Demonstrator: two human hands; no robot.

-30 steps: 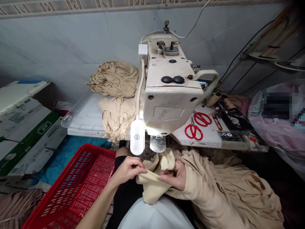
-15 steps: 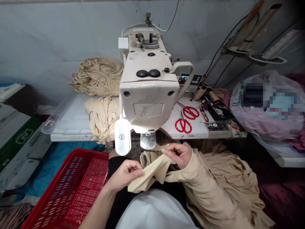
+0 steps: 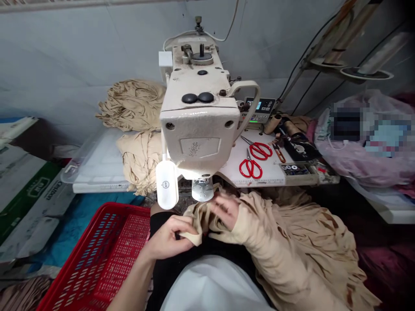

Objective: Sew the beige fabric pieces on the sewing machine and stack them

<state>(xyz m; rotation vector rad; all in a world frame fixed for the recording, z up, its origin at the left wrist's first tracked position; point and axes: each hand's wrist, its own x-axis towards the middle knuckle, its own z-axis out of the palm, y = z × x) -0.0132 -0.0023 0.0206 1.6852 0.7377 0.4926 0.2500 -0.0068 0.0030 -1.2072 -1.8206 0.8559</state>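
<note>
My left hand (image 3: pixel 175 236) pinches the edge of a beige ribbed cloth piece (image 3: pixel 195 237) between thumb and fingers, just in front of the sewing machine (image 3: pixel 199 138). To its right is my right hand (image 3: pixel 225 209), smeared by motion, beside the folds of the same beige cloth; whether its fingers grip any of it I cannot tell. Beige fabric (image 3: pixel 279 255) covers my right forearm, and a large heap of beige garments (image 3: pixel 320 242) hangs beyond it. The machine's needle area is hidden behind its head and a clear guard (image 3: pixel 202 190).
A red plastic basket (image 3: pixel 112 255) stands at my left. Beige cloth bundles (image 3: pixel 132 106) lie left of the machine. Two red-handled scissors (image 3: pixel 250 168), orange thread snips (image 3: pixel 279 153) and a bobbin tray (image 3: pixel 298 172) lie on the right tabletop. A white lamp (image 3: pixel 167 185) hangs by the machine head.
The ribbed band stretched between both hands has gone slack and folded. My right hand has moved left and slightly down, off the band's far end. My left hand keeps its pinch.
</note>
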